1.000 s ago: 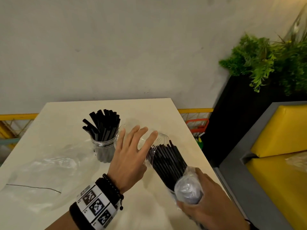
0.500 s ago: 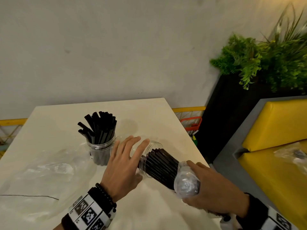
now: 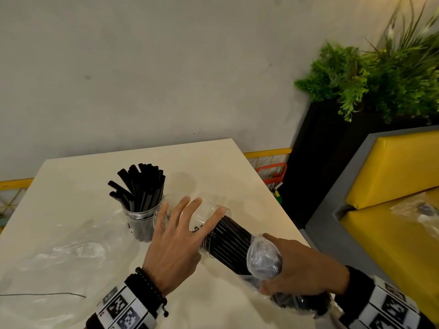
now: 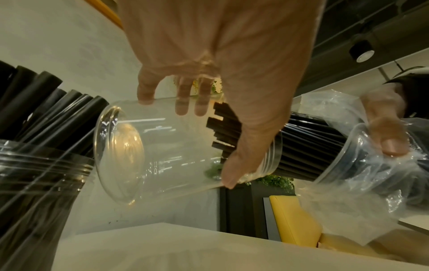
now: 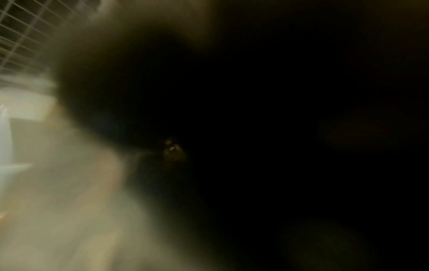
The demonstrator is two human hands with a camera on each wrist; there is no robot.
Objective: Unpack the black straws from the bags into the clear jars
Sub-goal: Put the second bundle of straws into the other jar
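Observation:
A clear jar [image 3: 211, 210] [image 4: 150, 146] lies tilted on its side above the table. My left hand [image 3: 175, 241] [image 4: 220, 45] grips it, fingers over the top and thumb under the mouth. A bundle of black straws [image 3: 228, 245] [image 4: 308, 146] pokes part-way into the jar's mouth. The rear of the bundle is still inside a clear plastic bag [image 3: 263, 260] [image 4: 371, 165], which my right hand [image 3: 301, 269] [image 4: 385, 132] grips. A second jar [image 3: 142, 222] [image 4: 34, 183] stands upright to the left, full of black straws [image 3: 142, 184]. The right wrist view is dark and blurred.
A crumpled empty plastic bag [image 3: 59, 252] lies on the left of the cream table [image 3: 213, 162]. Right of the table are a black planter with green plants [image 3: 380, 79] and a yellow bench seat [image 3: 392, 233] with another bag [image 3: 422, 210] on it.
The straw bundle has tipped from steeply raised to nearly level and slid into the jar's mouth. My right hand has swung lower and rightward with the bag.

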